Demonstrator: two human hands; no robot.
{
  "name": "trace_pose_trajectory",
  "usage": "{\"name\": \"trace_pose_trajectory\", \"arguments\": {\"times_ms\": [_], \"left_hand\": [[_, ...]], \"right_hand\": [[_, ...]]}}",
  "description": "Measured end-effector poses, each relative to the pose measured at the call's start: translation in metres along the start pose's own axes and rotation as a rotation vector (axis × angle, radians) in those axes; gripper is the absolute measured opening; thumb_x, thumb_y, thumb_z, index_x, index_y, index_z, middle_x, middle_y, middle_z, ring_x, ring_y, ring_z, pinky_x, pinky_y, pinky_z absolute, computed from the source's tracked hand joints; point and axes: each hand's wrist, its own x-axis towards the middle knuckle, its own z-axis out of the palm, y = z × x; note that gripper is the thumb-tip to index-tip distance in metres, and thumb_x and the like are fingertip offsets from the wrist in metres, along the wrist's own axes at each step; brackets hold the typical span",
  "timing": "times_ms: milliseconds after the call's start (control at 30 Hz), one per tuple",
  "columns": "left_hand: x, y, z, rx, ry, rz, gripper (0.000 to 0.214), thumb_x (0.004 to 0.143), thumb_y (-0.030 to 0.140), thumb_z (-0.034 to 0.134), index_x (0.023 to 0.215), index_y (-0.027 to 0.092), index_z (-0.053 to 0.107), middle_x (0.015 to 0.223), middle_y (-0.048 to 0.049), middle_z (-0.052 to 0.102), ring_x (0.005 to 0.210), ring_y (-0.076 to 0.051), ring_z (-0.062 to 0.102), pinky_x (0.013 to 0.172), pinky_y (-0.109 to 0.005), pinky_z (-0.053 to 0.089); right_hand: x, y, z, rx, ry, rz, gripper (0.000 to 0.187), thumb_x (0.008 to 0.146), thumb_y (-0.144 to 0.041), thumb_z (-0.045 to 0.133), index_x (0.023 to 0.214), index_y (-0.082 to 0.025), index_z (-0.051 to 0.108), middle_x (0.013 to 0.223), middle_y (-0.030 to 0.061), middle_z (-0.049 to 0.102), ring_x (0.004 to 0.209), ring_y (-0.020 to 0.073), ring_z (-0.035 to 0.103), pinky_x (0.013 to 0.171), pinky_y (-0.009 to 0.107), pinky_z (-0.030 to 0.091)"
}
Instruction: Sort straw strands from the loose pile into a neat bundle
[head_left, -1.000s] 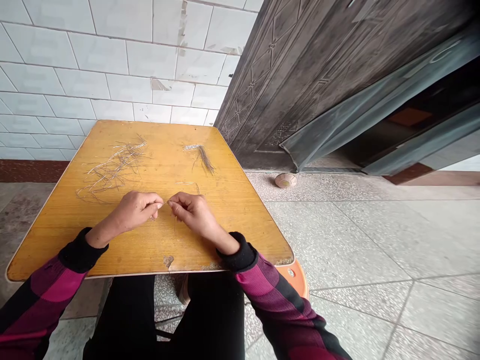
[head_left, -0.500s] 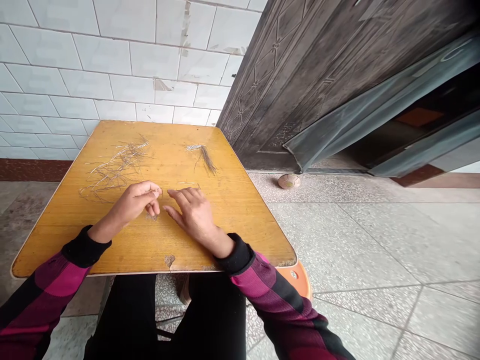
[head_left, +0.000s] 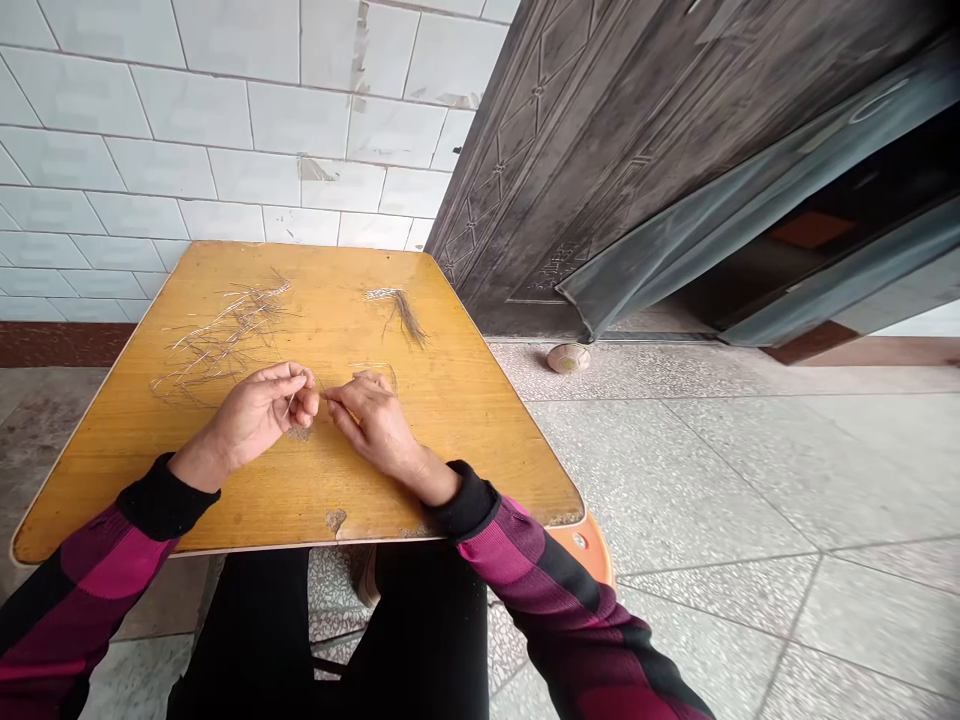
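Note:
My left hand [head_left: 259, 415] and my right hand [head_left: 371, 420] meet fingertip to fingertip over the middle of a small yellow wooden table [head_left: 465, 420]. Both hands are closed in a pinch on thin pale strands that run between them. A loose heap of thin strands [head_left: 221, 335] lies on the table's far left, just beyond my left hand. A small tied bundle of strands [head_left: 401, 310] lies at the far middle, and a single short strand [head_left: 375, 366] rests just beyond my right hand.
A white tiled wall [head_left: 225, 130] stands behind the table. A dark carved door [head_left: 600, 150] rises at the right, with a small ball [head_left: 568, 358] on the speckled floor by it. An orange stool [head_left: 589, 545] shows under the table's near right corner.
My right hand had opened flat on the table half a second ago and has closed into a pinch again. Both hands sit slightly farther from me than a second ago.

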Motion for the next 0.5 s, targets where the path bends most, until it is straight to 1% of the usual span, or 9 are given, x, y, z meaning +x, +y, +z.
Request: {"name": "trace_pose_trajectory", "arguments": {"times_ms": [67, 167, 233, 300, 367, 433, 500], "left_hand": [[0.001, 0.000, -0.002, -0.037, 0.005, -0.007, 0.007, 0.078, 0.019, 0.063, 0.078, 0.013, 0.060, 0.064, -0.0024, 0.062, 0.055, -0.009, 0.056, 0.054, -0.020, 0.044], [0.002, 0.000, -0.001, -0.060, -0.003, -0.023, 0.007, 0.076, 0.019, 0.065, 0.075, 0.012, 0.062, 0.063, -0.0013, 0.060, 0.055, -0.008, 0.054, 0.053, -0.019, 0.044], [0.002, 0.000, -0.001, -0.043, 0.004, -0.009, 0.009, 0.075, 0.019, 0.067, 0.073, 0.012, 0.062, 0.066, -0.0015, 0.060, 0.058, -0.008, 0.055, 0.055, -0.019, 0.045], [0.001, 0.002, -0.002, -0.009, 0.017, -0.001, 0.011, 0.074, 0.019, 0.070, 0.070, 0.011, 0.062, 0.068, -0.0017, 0.059, 0.058, -0.007, 0.053, 0.054, -0.017, 0.044], [0.001, 0.004, -0.005, 0.017, 0.032, -0.032, 0.012, 0.072, 0.019, 0.072, 0.070, 0.011, 0.064, 0.066, -0.0013, 0.058, 0.053, -0.004, 0.048, 0.048, -0.014, 0.039], [0.002, 0.008, -0.010, 0.022, 0.046, -0.094, 0.012, 0.070, 0.018, 0.074, 0.072, 0.010, 0.065, 0.063, -0.0007, 0.057, 0.047, -0.002, 0.041, 0.040, -0.012, 0.031], [0.002, 0.010, -0.014, 0.007, 0.055, -0.147, 0.013, 0.070, 0.020, 0.074, 0.073, 0.010, 0.066, 0.060, -0.0004, 0.056, 0.043, -0.001, 0.037, 0.037, -0.010, 0.026]], "right_hand": [[0.000, -0.001, -0.002, 0.002, -0.011, -0.009, 0.018, 0.091, -0.020, 0.045, 0.091, -0.018, 0.062, 0.078, 0.0041, 0.067, 0.076, 0.0180, 0.058, 0.090, 0.038, 0.038], [0.000, -0.001, -0.002, -0.048, -0.015, -0.022, 0.011, 0.087, -0.025, 0.051, 0.085, -0.018, 0.060, 0.079, 0.0043, 0.066, 0.079, 0.0191, 0.058, 0.096, 0.041, 0.035], [0.001, 0.000, -0.003, -0.107, -0.026, -0.029, 0.009, 0.086, -0.026, 0.052, 0.084, -0.019, 0.059, 0.077, 0.0038, 0.065, 0.079, 0.0191, 0.058, 0.100, 0.043, 0.033], [0.001, 0.003, -0.005, -0.165, -0.038, -0.034, 0.011, 0.088, -0.023, 0.050, 0.082, -0.020, 0.059, 0.075, 0.0034, 0.065, 0.078, 0.0184, 0.057, 0.103, 0.044, 0.032], [0.001, 0.006, -0.009, -0.203, -0.029, -0.043, 0.015, 0.091, -0.020, 0.046, 0.083, -0.020, 0.059, 0.077, 0.0039, 0.065, 0.080, 0.0180, 0.058, 0.105, 0.044, 0.032], [0.001, 0.009, -0.014, -0.223, -0.010, -0.071, 0.018, 0.093, -0.019, 0.043, 0.086, -0.020, 0.060, 0.079, 0.0038, 0.066, 0.082, 0.0175, 0.059, 0.108, 0.044, 0.031], [0.001, 0.011, -0.018, -0.233, -0.005, -0.114, 0.021, 0.094, -0.016, 0.041, 0.089, -0.020, 0.060, 0.078, 0.0029, 0.065, 0.082, 0.0165, 0.059, 0.110, 0.044, 0.030]]}}
